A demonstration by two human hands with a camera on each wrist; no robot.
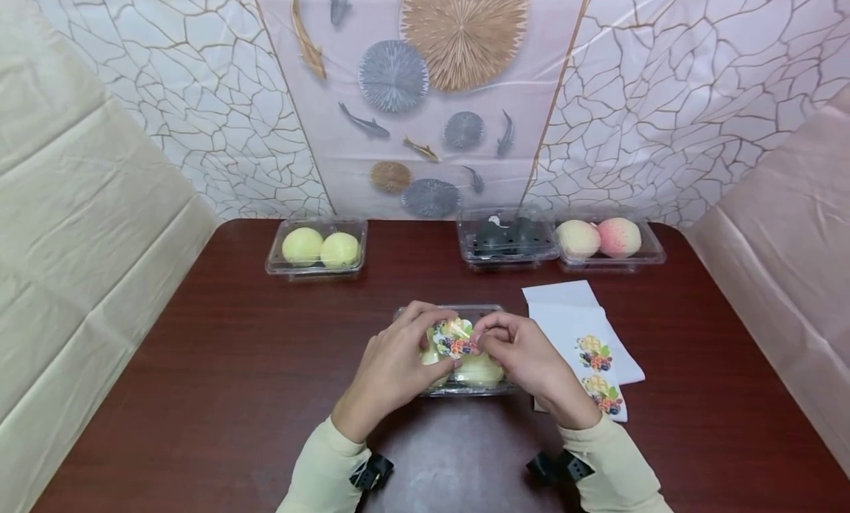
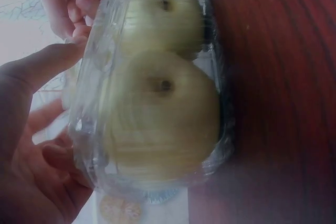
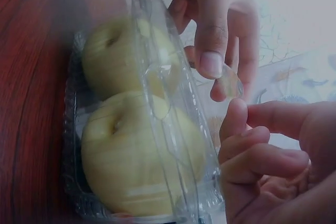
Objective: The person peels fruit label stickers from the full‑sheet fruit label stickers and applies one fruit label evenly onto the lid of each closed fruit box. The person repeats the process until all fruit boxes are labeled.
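A fruit-print sticker (image 1: 454,339) is held above a clear plastic fruit box (image 1: 392,392) at the middle of the table. My right hand (image 1: 524,350) pinches its right edge between thumb and index finger. With thumb below and index finger above, my left hand (image 1: 398,358) holds it from the other side. In the right wrist view the sticker (image 3: 231,82) appears edge-on between both hands' fingertips. Inside the closed box lie two round, pale yellow-green fruits (image 2: 163,114), their dimples showing. The left wrist view has my left hand (image 2: 37,145) beside the box's lid.
White sticker sheets (image 1: 558,321) with two fruit stickers (image 1: 595,353) lie to the right. Along the back edge stand a box of yellow fruits (image 1: 315,271), a box of dark fruits (image 1: 508,260) and a box of peaches (image 1: 614,263). Patterned cloth (image 1: 232,77) hangs behind.
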